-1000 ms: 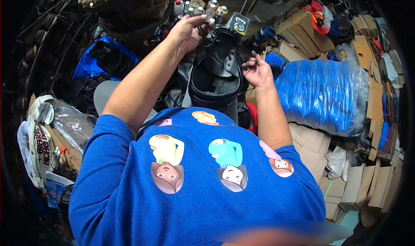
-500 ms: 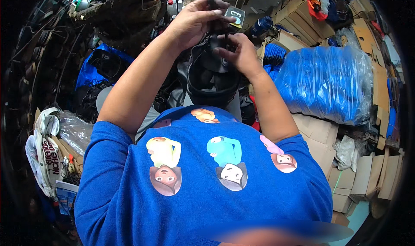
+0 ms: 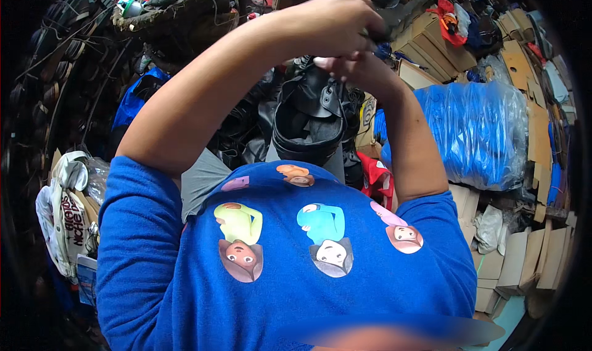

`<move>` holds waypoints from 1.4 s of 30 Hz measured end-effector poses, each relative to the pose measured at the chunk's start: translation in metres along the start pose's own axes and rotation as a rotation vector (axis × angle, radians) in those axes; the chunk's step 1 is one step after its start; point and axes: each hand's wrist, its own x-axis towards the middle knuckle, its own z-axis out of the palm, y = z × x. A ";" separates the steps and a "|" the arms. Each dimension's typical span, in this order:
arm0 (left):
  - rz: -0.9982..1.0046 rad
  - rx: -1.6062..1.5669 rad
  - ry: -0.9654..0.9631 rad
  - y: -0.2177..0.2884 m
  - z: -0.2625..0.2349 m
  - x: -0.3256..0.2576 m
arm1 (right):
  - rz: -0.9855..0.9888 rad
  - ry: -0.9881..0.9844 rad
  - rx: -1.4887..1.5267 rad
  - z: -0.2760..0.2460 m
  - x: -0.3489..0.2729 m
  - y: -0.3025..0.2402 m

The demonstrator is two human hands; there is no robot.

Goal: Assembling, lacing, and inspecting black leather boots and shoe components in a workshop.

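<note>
A black boot (image 3: 311,114) stands upright between my knees, its wide top opening toward me and a flap with eyelets showing at the far side. My left hand (image 3: 345,21) is raised beyond the boot with its fingers curled closed. A blurred dark shape borders its fingertips, and I cannot make out what it holds. Just below it and a little above the boot, my right hand (image 3: 354,67) has bent fingers drawn together, blurred by motion. Whatever lies between them is hidden. The two hands are close together and overlap in the view.
Blue goods wrapped in clear plastic (image 3: 475,132) lie at the right, beside cardboard boxes (image 3: 431,40). A red bag (image 3: 376,178) is by my right knee. At the left hangs a white cloth bag (image 3: 68,212). A cluttered work surface (image 3: 172,15) stands at the far left.
My left hand has swung right and farther out, crossing over near the right hand. My right hand has shifted right, off the boot's flap. The small pale square seen beside the left hand is out of sight.
</note>
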 end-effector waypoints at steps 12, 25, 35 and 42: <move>-0.751 -0.857 -0.460 -0.059 0.044 -0.042 | -0.486 0.100 -0.499 -0.005 -0.016 0.017; -0.167 -0.277 -0.124 -0.049 0.050 -0.019 | -1.004 0.745 -0.675 0.005 0.002 0.045; -0.502 -0.426 0.101 -0.061 0.043 -0.019 | -0.633 0.573 0.172 0.002 -0.020 0.050; -0.675 -0.910 0.050 -0.108 0.034 -0.063 | -0.415 0.315 1.045 -0.009 -0.063 0.060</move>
